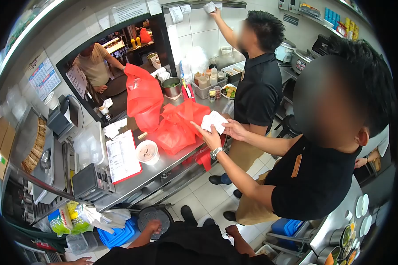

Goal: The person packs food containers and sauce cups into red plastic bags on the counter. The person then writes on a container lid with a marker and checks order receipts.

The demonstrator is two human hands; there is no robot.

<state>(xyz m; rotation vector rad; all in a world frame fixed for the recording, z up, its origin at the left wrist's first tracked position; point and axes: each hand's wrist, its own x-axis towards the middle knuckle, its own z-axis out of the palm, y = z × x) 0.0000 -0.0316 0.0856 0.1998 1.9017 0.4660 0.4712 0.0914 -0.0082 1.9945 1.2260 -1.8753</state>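
Observation:
My left hand [153, 226] hangs low beside my dark clothing, its fingers curled in with nothing visible in them. Below it on the floor is a dark round perforated lid or stool top [156, 219]. My right hand [231, 230] is lowered on the other side, fingers loosely bent and apart, holding nothing I can see. Neither hand touches the steel counter [157, 176]. On that counter stand two red bags [143, 95], [177, 128], a lidded tub [147, 152] and a clipboard with paper [124, 154].
A co-worker in black [314, 172] at right holds white paper slips [214, 121]. Another [261, 75] reaches toward a slip rail. Beyond the pass window, a person [93, 64] reaches toward the upright bag. Another hand [82, 260] shows at bottom left. A blue lid [117, 232] lies below the counter.

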